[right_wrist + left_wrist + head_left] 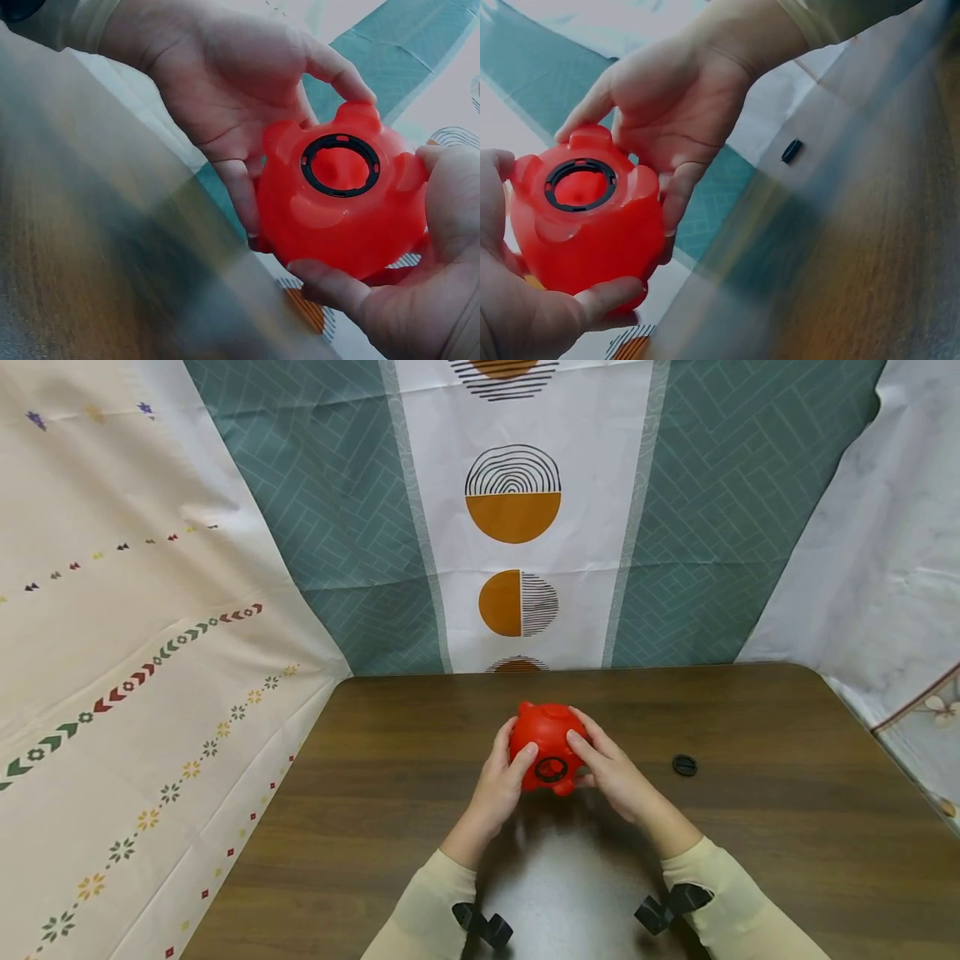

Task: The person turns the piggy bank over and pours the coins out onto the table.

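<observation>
A red piggy bank with stubby feet is held above the table between two hands. Its underside faces the person, and a black ring rims the round hole there. My left hand grips one side, its thumb on the near face. On the opposite side, my right hand holds the bank with its thumb and fingers spread round the body. Through the hole, the right wrist view shows the red inside of the bank. On the table, right of the right hand, lies a round black cap.
The brown wooden table runs beneath both arms, with a bright glare spot in front. Patterned cloths hang behind it and at both sides: a teal and white cloth at the back, a cream one at the left. Each wrist wears a black camera strap.
</observation>
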`<state>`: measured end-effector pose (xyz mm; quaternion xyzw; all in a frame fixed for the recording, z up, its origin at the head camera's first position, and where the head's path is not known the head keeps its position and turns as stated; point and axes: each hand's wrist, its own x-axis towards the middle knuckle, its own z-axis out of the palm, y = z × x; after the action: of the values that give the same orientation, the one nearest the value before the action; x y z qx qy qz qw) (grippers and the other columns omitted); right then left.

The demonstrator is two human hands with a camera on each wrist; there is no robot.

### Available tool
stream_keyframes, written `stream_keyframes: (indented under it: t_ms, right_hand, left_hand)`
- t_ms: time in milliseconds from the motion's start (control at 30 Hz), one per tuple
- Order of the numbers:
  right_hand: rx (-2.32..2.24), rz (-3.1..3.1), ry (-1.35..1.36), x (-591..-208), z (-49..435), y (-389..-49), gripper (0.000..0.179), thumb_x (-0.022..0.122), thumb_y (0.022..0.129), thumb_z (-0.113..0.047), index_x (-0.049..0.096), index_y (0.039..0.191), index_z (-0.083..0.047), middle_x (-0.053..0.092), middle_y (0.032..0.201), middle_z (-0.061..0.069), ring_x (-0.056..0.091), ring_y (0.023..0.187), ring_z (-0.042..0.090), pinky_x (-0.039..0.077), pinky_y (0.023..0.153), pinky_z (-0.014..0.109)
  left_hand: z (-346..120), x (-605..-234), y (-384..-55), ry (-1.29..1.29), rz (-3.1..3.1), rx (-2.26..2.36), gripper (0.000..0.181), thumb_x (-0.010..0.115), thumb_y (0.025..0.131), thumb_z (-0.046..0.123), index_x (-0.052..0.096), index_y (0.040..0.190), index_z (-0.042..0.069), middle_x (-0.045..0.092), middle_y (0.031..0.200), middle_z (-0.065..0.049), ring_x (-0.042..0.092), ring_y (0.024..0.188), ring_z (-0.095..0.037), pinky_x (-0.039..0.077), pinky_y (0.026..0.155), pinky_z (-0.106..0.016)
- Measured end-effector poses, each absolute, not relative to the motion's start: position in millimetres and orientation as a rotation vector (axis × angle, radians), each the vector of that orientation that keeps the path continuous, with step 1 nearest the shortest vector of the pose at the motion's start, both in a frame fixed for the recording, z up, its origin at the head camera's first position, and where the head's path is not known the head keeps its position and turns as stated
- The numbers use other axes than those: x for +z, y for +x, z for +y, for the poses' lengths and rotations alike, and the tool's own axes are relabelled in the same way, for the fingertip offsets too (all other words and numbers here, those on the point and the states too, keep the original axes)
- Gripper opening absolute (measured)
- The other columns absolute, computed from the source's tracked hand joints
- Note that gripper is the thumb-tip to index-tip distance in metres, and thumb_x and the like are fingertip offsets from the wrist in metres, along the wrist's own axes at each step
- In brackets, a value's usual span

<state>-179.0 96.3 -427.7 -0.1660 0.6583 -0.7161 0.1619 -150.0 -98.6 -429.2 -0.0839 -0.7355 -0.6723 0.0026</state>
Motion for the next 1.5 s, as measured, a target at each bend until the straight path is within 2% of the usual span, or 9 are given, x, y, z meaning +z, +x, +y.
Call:
stream_keyframes:
  t_ms: [200,333,500,700,867,967,1200,1267,1500]
  right_hand:
    - [-2.064,1.979,-0.471,-431,93,-180,0.061,0.053,0.099,-0.034,0.024,0.152,-0.028,0.037,0.144,0.013,0.047,0.119,0.037,0.054,0.08,0.05]
    - [-2.013,2.085,-0.481,-434,91,-180,0.064,0.059,0.096,-0.032,0.027,0.151,-0.031,0.04,0.143,0.012,0.046,0.121,0.038,0.053,0.083,0.046]
    - [-1.944,2.17,-0.529,-439,88,-181,0.07,0.064,0.093,-0.03,0.025,0.152,-0.029,0.038,0.146,0.01,0.041,0.126,0.038,0.051,0.091,0.046]
    - [-1.948,2.207,-0.593,-440,88,-182,0.073,0.065,0.091,-0.026,0.025,0.152,-0.028,0.034,0.15,0.008,0.038,0.129,0.04,0.045,0.097,0.053]
    - [-1.932,2.254,-0.655,-441,87,-181,0.076,0.069,0.089,-0.021,0.027,0.152,-0.028,0.034,0.15,0.008,0.038,0.13,0.04,0.048,0.094,0.049]
    - [-1.92,2.309,-0.701,-441,86,-181,0.081,0.073,0.086,-0.019,0.026,0.152,-0.028,0.036,0.149,0.008,0.039,0.13,0.038,0.051,0.09,0.046]
    - [-1.886,2.37,-0.686,-441,84,-181,0.095,0.077,0.082,-0.025,0.016,0.154,-0.027,0.031,0.153,0.008,0.035,0.133,0.037,0.051,0.088,0.048]
    - [-1.875,2.346,-0.659,-440,85,-182,0.094,0.077,0.083,-0.027,0.016,0.154,-0.026,0.031,0.153,0.009,0.033,0.134,0.037,0.05,0.09,0.048]
    - [-1.889,2.172,-0.52,-437,86,-180,0.076,0.064,0.092,-0.033,0.02,0.154,-0.027,0.032,0.15,0.009,0.037,0.131,0.038,0.047,0.096,0.05]
  left_hand:
    - [-104,-428,-150,-0.219,-2.349,-2.188,0.065,0.055,0.096,0.039,0.026,0.152,0.027,0.044,0.143,-0.007,0.054,0.116,-0.029,0.054,0.085,-0.043]
    - [-105,-429,-152,-0.205,-2.343,-2.257,0.067,0.058,0.095,0.04,0.025,0.152,0.028,0.045,0.142,-0.006,0.055,0.113,-0.029,0.054,0.083,-0.042]
    - [-106,-435,-156,-0.18,-2.29,-2.346,0.068,0.06,0.094,0.037,0.025,0.15,0.025,0.042,0.142,-0.004,0.052,0.114,-0.027,0.052,0.083,-0.041]
    - [-108,-436,-157,-0.182,-2.253,-2.405,0.069,0.061,0.094,0.033,0.023,0.151,0.03,0.039,0.145,-0.003,0.049,0.118,-0.027,0.05,0.087,-0.044]
    - [-110,-433,-157,-0.179,-2.324,-2.333,0.072,0.064,0.091,0.036,0.024,0.151,0.034,0.041,0.143,-0.003,0.048,0.119,-0.028,0.048,0.089,-0.05]
    - [-110,-437,-160,-0.153,-2.379,-2.259,0.075,0.067,0.087,0.044,0.024,0.149,0.037,0.044,0.139,0.0,0.047,0.118,-0.027,0.049,0.087,-0.049]
    - [-108,-435,-158,-0.097,-2.391,-2.254,0.077,0.062,0.088,0.053,0.021,0.15,0.033,0.045,0.137,-0.004,0.051,0.112,-0.03,0.052,0.082,-0.05]
    - [-108,-434,-158,-0.086,-2.361,-2.29,0.074,0.06,0.089,0.053,0.022,0.149,0.032,0.044,0.138,-0.006,0.052,0.111,-0.031,0.052,0.082,-0.053]
    - [-105,-434,-156,-0.054,-2.271,-2.343,0.069,0.063,0.09,0.045,0.027,0.148,0.031,0.044,0.138,-0.006,0.053,0.109,-0.031,0.051,0.081,-0.057]
